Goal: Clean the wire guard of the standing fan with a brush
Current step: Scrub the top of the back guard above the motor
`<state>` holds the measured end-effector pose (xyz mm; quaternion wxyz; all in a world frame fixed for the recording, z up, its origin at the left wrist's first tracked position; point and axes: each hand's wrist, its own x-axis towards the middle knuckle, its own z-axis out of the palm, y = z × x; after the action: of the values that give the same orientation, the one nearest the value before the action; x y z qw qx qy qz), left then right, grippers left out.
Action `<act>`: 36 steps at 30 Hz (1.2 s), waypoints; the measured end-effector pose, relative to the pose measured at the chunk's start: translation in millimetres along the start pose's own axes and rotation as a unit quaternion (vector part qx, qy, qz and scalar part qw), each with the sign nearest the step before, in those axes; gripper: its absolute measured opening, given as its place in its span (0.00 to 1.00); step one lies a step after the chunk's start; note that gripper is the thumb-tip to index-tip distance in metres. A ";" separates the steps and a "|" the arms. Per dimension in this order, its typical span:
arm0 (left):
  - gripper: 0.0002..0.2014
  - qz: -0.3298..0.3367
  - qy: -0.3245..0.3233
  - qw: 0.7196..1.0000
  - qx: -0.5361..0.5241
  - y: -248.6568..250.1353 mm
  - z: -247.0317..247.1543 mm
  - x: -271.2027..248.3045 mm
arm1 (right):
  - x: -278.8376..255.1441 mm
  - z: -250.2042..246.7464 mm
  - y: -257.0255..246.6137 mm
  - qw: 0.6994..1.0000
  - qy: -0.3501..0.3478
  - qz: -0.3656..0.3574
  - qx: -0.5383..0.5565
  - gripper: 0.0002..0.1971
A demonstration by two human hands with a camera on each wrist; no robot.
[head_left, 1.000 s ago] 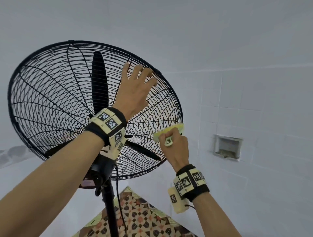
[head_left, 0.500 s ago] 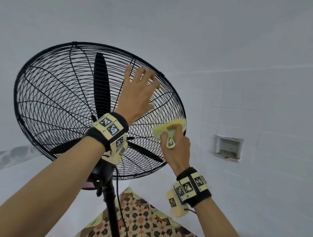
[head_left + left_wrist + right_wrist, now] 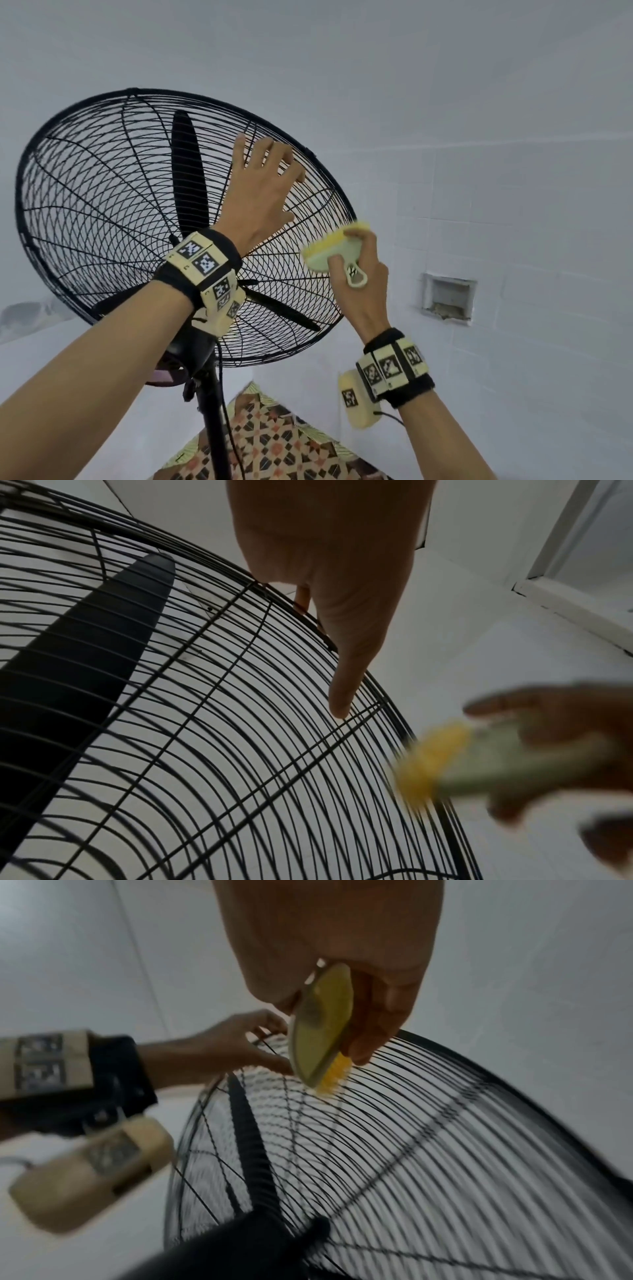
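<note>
Left hand (image 3: 260, 192) raised, fingers spread flat against the wire guard (image 3: 102, 212). Right hand (image 3: 359, 274) grips the brush (image 3: 334, 251), bristles beyond its fingertips.

Wire guard (image 3: 102, 212): thin black metal wire, smooth, matt coating. Fan blades (image 3: 188, 171): black, smooth, faint sheen; metal or plastic, cannot tell. Brush (image 3: 337, 253): pale green plastic body, smooth, slight gloss; yellow bristles, fine. Wall tiles (image 3: 513, 205): white, smooth, glazed look. Wrist bands (image 3: 400, 373): black cloth, cream plastic blocks, printed matt markers. Floor covering (image 3: 274, 442): patterned, smooth.
</note>
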<state>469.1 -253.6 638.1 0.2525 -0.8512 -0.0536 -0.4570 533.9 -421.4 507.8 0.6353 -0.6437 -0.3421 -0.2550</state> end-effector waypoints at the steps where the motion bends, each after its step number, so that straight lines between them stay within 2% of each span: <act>1: 0.32 0.004 0.004 1.000 -0.003 -0.1 -0.5 -1.5 | 8.5 1.0 -12.9 1.000 0.000 -0.014 0.016 0.20; 3: 0.32 0.014 0.012 1.000 -0.009 -0.1 -1.1 -4.0 | 20.7 1.8 -29.7 0.998 0.007 -0.015 0.055 0.23; 6: 0.33 0.024 0.016 0.999 -0.013 0.2 -1.1 -6.5 | 14.9 -2.4 -18.4 0.994 0.024 0.023 0.106 0.23; 10: 0.33 0.010 0.016 1.000 -0.017 -0.9 -1.9 -5.4 | -11.4 -15.6 25.2 0.984 0.020 0.160 0.082 0.21; 11: 0.33 0.007 0.017 1.000 -0.020 -1.4 -1.6 -4.4 | -12.8 -17.8 28.7 0.982 0.017 0.170 0.081 0.22; 14: 0.34 0.017 0.031 0.999 -0.028 -1.5 1.6 -4.7 | -3.6 -13.1 7.2 0.989 0.035 0.096 0.106 0.34; 16: 0.35 0.027 0.043 0.998 -0.031 -0.8 3.7 -6.4 | 7.9 -3.6 -13.5 0.987 0.052 0.052 0.142 0.38; 18: 0.35 0.032 0.047 0.998 -0.032 -0.8 4.0 -8.0 | 16.7 4.0 -27.7 0.976 0.077 0.060 0.194 0.36; 21: 0.35 0.033 0.046 0.998 -0.029 -3.2 5.0 -8.7 | 18.9 8.6 -21.8 0.949 0.105 0.114 0.274 0.34; 23: 0.34 0.023 0.041 0.999 -0.025 -5.2 5.7 -6.4 | 10.5 7.1 -3.9 0.946 0.113 0.152 0.262 0.35; 26: 0.34 0.016 0.035 0.999 -0.026 -6.5 4.9 -5.1 | -9.8 2.2 29.1 0.960 0.120 0.220 0.124 0.35; 27: 0.35 0.019 0.034 0.999 -0.026 -7.0 5.7 -4.4 | -13.7 -0.1 32.5 0.959 0.120 0.233 0.110 0.35; 30: 0.36 0.022 0.034 0.999 -0.018 -6.1 7.6 -3.5 | 4.8 -8.3 14.1 0.953 0.138 0.207 0.173 0.33; 34: 0.37 0.022 0.035 0.999 -0.012 -4.1 8.6 -3.8 | 53.3 -6.2 -33.0 0.957 0.159 0.105 0.221 0.28; 36: 0.37 0.024 0.034 0.999 -0.009 -5.1 9.5 -4.0 | 60.4 2.2 -31.6 0.952 0.171 0.119 0.225 0.27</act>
<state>472.3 -244.0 632.5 0.2572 -0.8387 -0.0203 -0.4795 547.9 -413.5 574.0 0.8385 -0.4665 -0.1981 -0.2000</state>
